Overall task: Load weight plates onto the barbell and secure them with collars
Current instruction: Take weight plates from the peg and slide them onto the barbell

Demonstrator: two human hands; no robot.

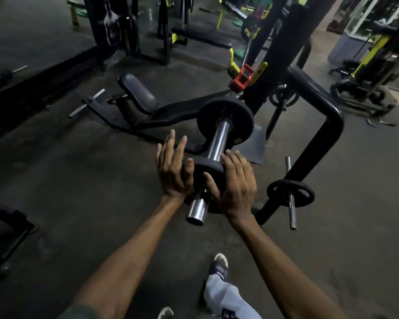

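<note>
The chrome barbell sleeve (219, 139) points toward me at the centre, its open end at the bottom. A large black plate (226, 111) sits far up the sleeve. A small black plate (205, 165) is threaded on the sleeve nearer the end. My left hand (173, 171) presses its left edge with the fingers stretched out and the thumb on its face. My right hand (237, 183) wraps its right side, thumb across the front. No collar is visible on the sleeve.
A black rack frame (327, 125) stands to the right with a small plate (290, 192) on a storage peg. A bench (171, 113) lies behind the bar. A red clamp (242, 78) hangs on the upright. My shoe (219, 265) is below.
</note>
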